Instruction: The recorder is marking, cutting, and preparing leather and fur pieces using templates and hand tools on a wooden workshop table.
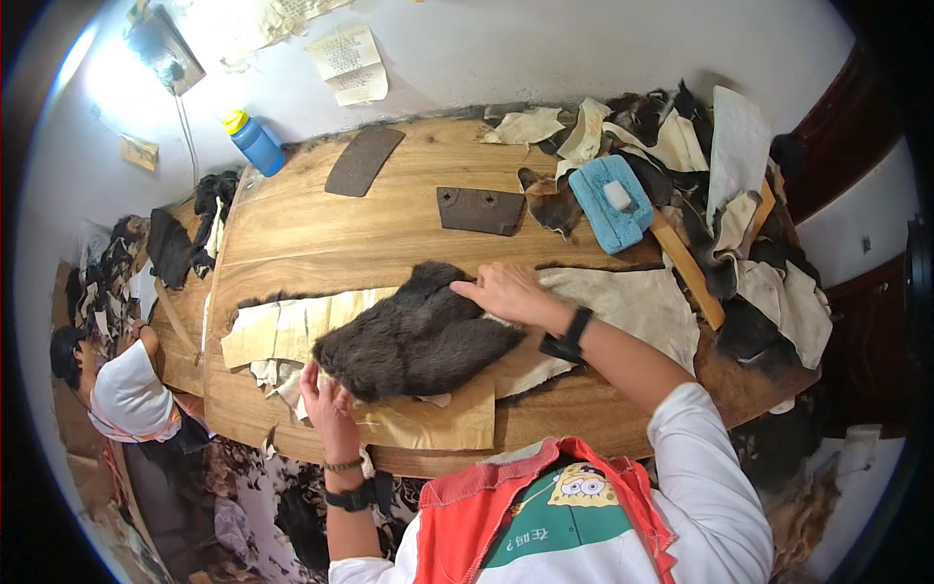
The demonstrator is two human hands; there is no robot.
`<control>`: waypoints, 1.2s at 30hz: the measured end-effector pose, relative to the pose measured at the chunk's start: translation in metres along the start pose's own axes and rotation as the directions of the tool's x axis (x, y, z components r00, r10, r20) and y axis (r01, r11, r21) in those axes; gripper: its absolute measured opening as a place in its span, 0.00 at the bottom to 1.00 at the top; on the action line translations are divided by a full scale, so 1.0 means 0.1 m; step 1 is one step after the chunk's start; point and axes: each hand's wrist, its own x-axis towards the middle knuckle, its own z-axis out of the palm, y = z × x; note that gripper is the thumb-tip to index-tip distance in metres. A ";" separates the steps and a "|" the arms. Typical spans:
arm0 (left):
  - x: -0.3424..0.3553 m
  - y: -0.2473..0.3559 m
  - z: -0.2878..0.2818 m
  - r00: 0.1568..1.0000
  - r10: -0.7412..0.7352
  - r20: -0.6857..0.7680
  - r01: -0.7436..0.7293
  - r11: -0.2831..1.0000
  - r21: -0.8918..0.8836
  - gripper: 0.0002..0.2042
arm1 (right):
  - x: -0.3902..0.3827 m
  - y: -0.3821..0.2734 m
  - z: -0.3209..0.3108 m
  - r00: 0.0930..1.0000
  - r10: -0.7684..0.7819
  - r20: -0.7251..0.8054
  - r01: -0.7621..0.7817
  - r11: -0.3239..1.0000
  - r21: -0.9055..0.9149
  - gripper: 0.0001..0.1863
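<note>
A dark brown fur pelt (418, 341) lies partly folded over the pale hides near the table's front. My right hand (511, 295) grips its upper right edge, the thumb along the fur and the other fingers curled past the border. At the lower left corner my left hand (329, 404) pinches the pelt's edge with bent fingers. Under the fur are a yellowish paper-like sheet (457, 419) and a cream strip (282, 329). A pale hide, skin side up (623, 302), extends to the right beneath my right forearm.
Two dark brown templates (365, 163), a blue bottle with yellow cap (258, 146) and a blue sponge-like block (611, 204) sit on the wooden table (292, 224). A wooden bar (686, 268) and piled hide scraps (671, 146) stand right. Another person (131, 394) works far left.
</note>
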 end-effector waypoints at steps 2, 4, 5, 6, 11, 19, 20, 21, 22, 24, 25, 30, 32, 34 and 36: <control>0.17 0.16 0.06 0.974 -0.030 0.227 -0.059 0.925 0.376 0.29 | 0.22 -0.04 0.18 0.996 0.047 0.072 -0.044 0.998 -0.048 0.22; 0.36 0.16 0.07 0.925 -0.089 0.371 -0.095 0.889 0.449 0.37 | 0.31 -0.05 0.35 1.000 -0.020 -0.020 0.021 0.997 0.074 0.23; 0.40 0.14 0.10 0.936 -0.082 0.342 -0.081 0.896 0.437 0.38 | 0.30 -0.10 0.34 0.998 -0.056 -0.013 0.057 0.992 0.108 0.20; 0.43 0.13 0.12 0.946 -0.078 0.315 -0.067 0.903 0.424 0.40 | 0.24 -0.12 0.34 0.998 -0.058 -0.014 0.060 0.992 0.108 0.20; 0.49 0.41 0.33 0.689 0.067 0.722 -0.679 0.407 0.610 0.57 | -0.87 -0.10 0.08 0.638 -0.661 -0.395 0.746 0.658 0.102 0.09; 0.02 0.75 1.13 0.288 -0.396 0.872 -0.754 0.468 0.461 0.11 | -2.42 0.47 -0.36 0.630 -0.600 -0.492 0.739 0.658 0.144 0.09; -0.05 0.83 1.18 0.288 -0.483 0.827 -0.638 0.547 0.542 0.11 | -2.57 0.54 -0.41 0.691 -0.507 -0.515 0.692 0.669 0.270 0.09; -0.09 0.81 1.24 0.246 -0.407 0.879 -0.635 0.618 0.464 0.10 | -2.73 0.64 -0.45 0.696 -0.489 -0.526 0.679 0.687 0.260 0.09; -0.10 0.77 1.35 0.222 -0.408 0.886 -0.637 0.627 0.448 0.10 | -2.88 0.74 -0.49 0.753 -0.290 -0.591 0.583 0.712 0.393 0.07; -0.15 0.67 1.69 0.289 -0.353 0.890 -0.590 0.666 0.456 0.10 | -2.96 0.92 -0.58 0.764 0.044 -0.644 0.380 0.776 0.504 0.04; -0.19 0.59 1.94 0.307 -0.344 0.888 -0.642 0.614 0.459 0.10 | -2.90 1.05 -0.61 0.746 0.202 -0.634 0.234 0.813 0.534 0.04; 0.18 -0.47 2.51 0.337 -0.487 0.806 -0.443 0.673 0.592 0.13 | -2.22 2.24 -0.31 0.652 0.629 -0.423 -0.188 0.675 0.713 0.09; 0.29 -0.57 2.50 0.358 -0.550 0.755 -0.416 0.629 0.656 0.15 | -2.21 2.38 -0.22 0.645 0.668 -0.369 -0.158 0.590 0.792 0.11; 0.31 -0.60 2.33 0.405 -0.568 0.717 -0.391 0.601 0.697 0.14 | -2.22 2.42 -0.19 0.629 0.718 -0.298 -0.145 0.485 0.863 0.13; 0.34 -0.48 2.20 0.414 -0.628 0.659 -0.466 0.475 0.746 0.14 | -2.25 2.34 -0.23 0.679 0.628 -0.380 -0.123 0.608 0.784 0.18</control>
